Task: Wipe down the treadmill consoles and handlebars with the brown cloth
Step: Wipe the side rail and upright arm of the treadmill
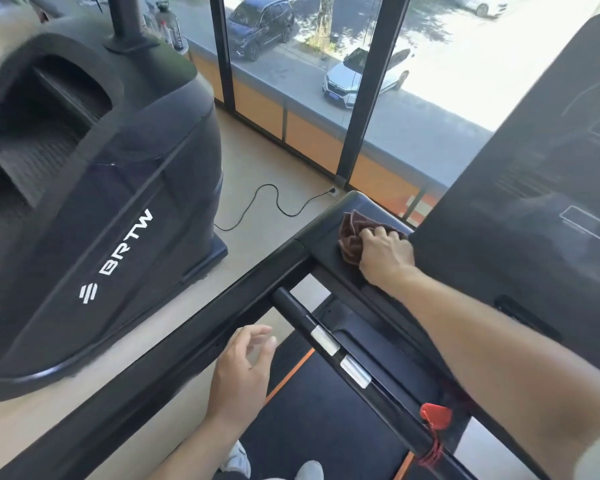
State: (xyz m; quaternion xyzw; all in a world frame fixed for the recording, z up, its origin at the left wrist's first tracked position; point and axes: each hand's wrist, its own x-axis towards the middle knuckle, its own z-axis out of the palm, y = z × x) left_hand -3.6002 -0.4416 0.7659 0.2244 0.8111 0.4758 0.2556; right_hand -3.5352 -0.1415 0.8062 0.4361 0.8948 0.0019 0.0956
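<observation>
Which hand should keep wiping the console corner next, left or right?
Right. The right hand already grips the brown cloth and presses it on the console's left corner. The left hand hangs open and empty, lower down beside the side rail.

The right hand [387,252] presses the brown cloth [352,237] on the treadmill console [326,233], while the left hand [241,372] hovers open near the handlebar [187,344].

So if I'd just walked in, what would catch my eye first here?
Probably the right hand pressing a crumpled brown cloth on the treadmill console's left corner, centre right. Then the big black BRTW machine filling the left side, and the red safety clip low on the front handlebar.
</observation>
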